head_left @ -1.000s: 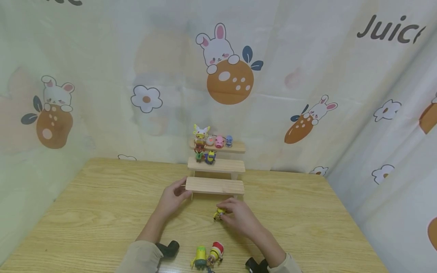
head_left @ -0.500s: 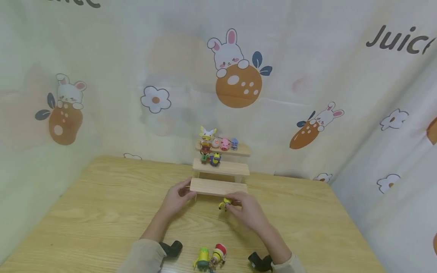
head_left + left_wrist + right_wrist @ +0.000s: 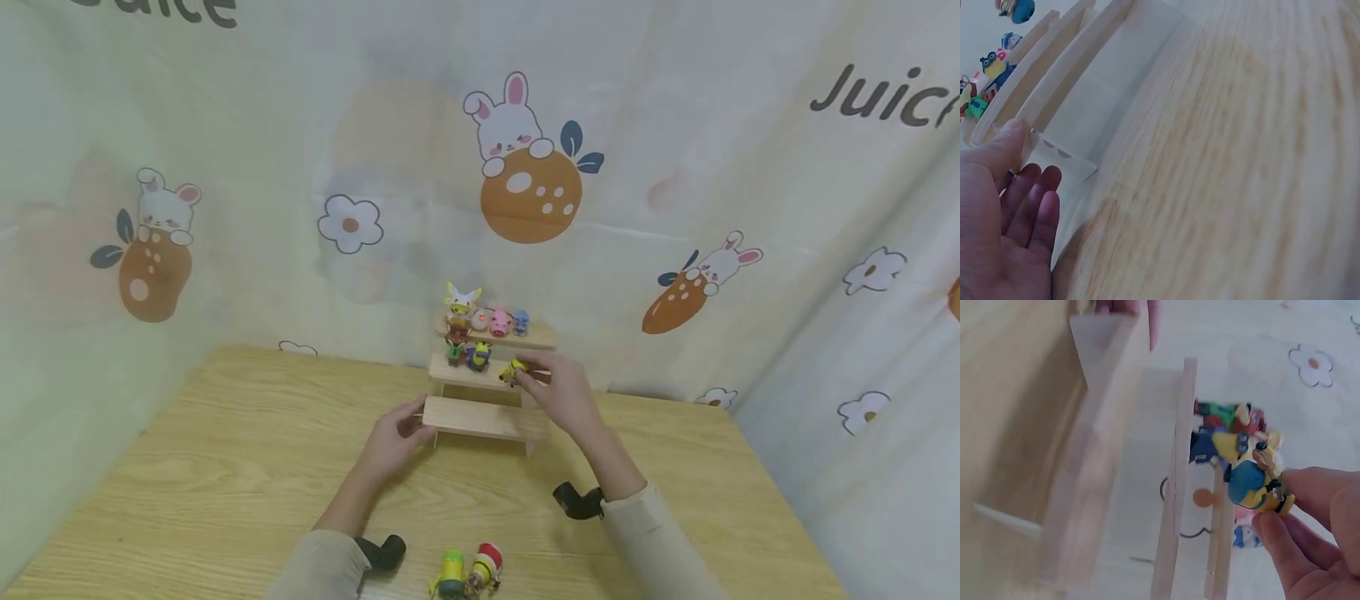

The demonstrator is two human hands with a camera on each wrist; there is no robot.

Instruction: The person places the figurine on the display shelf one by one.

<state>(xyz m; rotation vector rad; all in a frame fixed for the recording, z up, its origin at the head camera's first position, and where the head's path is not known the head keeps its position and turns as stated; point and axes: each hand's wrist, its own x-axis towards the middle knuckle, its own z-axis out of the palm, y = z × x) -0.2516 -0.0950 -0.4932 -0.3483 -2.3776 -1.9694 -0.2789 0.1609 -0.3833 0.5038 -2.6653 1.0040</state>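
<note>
In the head view, a three-tier wooden display stand (image 3: 487, 419) stands at the table's back. My left hand (image 3: 390, 440) grips the left end of its lowest board, with the thumb (image 3: 1007, 145) at the board's end in the left wrist view. My right hand (image 3: 566, 392) pinches a small yellow minion figurine (image 3: 513, 372) between thumb and fingertips, at the middle board's right part. Its blue lower body (image 3: 1246, 482) shows in the right wrist view. Left of it on that board are a blue-clad minion figurine (image 3: 478, 357) and a green-and-brown figurine (image 3: 455, 350).
The top board (image 3: 540, 335) holds several figurines, among them a pink pig (image 3: 500, 322) and a blue one (image 3: 521, 322). Near the table's front edge lie a yellow-green figurine (image 3: 452, 573) and a red-hatted minion (image 3: 486, 567). A patterned curtain (image 3: 420, 167) hangs behind.
My right hand has carried the yellow minion up and forward from in front of the lowest board to the middle one. The left hand keeps its place at the stand. The head view has shifted slightly.
</note>
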